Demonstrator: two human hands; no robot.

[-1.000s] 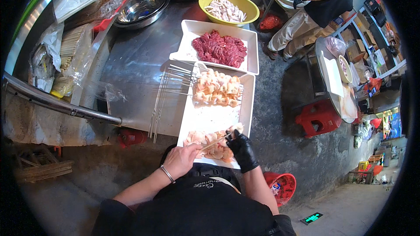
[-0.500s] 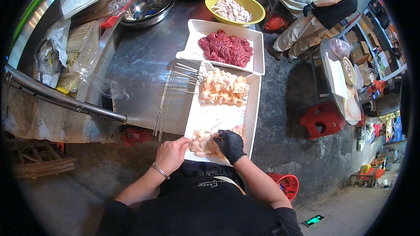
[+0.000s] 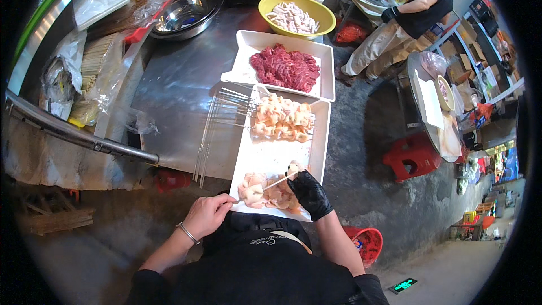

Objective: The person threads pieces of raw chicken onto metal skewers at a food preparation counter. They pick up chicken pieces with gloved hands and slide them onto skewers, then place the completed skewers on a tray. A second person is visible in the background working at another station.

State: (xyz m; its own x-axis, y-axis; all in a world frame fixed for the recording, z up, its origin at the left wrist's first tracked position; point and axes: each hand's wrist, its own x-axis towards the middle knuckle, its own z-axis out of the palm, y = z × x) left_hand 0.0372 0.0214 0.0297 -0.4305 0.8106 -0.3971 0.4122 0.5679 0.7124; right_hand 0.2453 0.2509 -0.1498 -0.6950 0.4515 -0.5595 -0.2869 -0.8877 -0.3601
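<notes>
My bare left hand [image 3: 209, 213] is closed on one end of a metal skewer [image 3: 274, 183], at the near left corner of a white tray [image 3: 282, 156]. A pale, folded piece of raw meat [image 3: 252, 194] is threaded on the skewer close to that hand. My right hand [image 3: 309, 195], in a black glove, pinches another pale meat piece [image 3: 294, 168] by the skewer's far end. Whether the point pierces it I cannot tell. Loose meat pieces [image 3: 278, 196] lie beneath. Several loaded meat skewers [image 3: 285, 114] rest across the tray's far part, their bare ends over its left rim.
Loose metal skewers [image 3: 205, 147] lie left of the tray. Beyond are a white tray of red meat [image 3: 285, 68] and a yellow bowl [image 3: 329, 21] of pale pieces. Steel bowls [image 3: 189, 14] stand far left. Another person [image 3: 420, 8] stands at the far right, near a red stool [image 3: 411, 157].
My right hand has lifted from the loose meat with a piece in its fingers, and the skewer between my hands now shows. My left hand still grips its end. The whole view has shifted slightly.
</notes>
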